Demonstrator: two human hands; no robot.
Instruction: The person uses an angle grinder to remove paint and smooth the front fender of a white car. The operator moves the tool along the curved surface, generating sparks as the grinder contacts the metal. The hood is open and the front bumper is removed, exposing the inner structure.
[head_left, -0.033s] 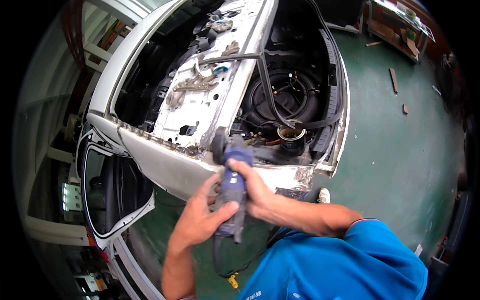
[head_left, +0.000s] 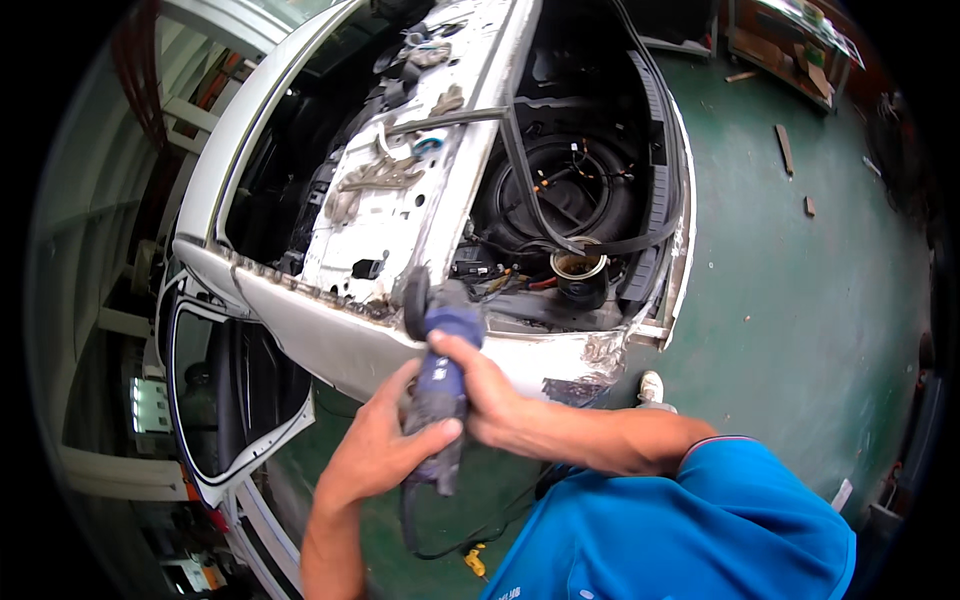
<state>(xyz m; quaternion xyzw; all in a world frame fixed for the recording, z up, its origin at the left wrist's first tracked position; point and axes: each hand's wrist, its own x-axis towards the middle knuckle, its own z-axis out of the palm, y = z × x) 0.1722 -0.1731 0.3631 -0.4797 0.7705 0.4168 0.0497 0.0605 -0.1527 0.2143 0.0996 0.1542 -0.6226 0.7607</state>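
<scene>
The grinder [head_left: 437,385], a blue-purple power tool with a dark disc at its head, sits low in the middle of the view, its disc against the cut top edge of the white car body [head_left: 330,335]. It is held upright and tilted a little, so the disc stands edge-on to the metal lip, which looks like the way to work along that seam.

Both hands are closed around the tool. The left hand [head_left: 378,445] wraps the lower barrel from the left, thumb across the front, probably to steady the tail. The right hand [head_left: 487,395] grips higher up, just behind the head, likely where it can press and steer the disc. A dark cord [head_left: 455,545] hangs from the tool's bottom end and loops toward the floor [head_left: 800,300], with a small yellow piece near it.

Beyond the disc the stripped rear of the car lies open: a bare white panel [head_left: 400,190] with holes and loose fittings, a black rubber seal [head_left: 590,245] hanging slack, and a round well [head_left: 570,185] holding wires. A small tin [head_left: 579,268] stands at the well's near rim. To the left a car door [head_left: 235,400] stands open. The person's blue sleeve [head_left: 700,530] fills the lower right, and a white shoe [head_left: 650,388] shows on the green floor.
</scene>
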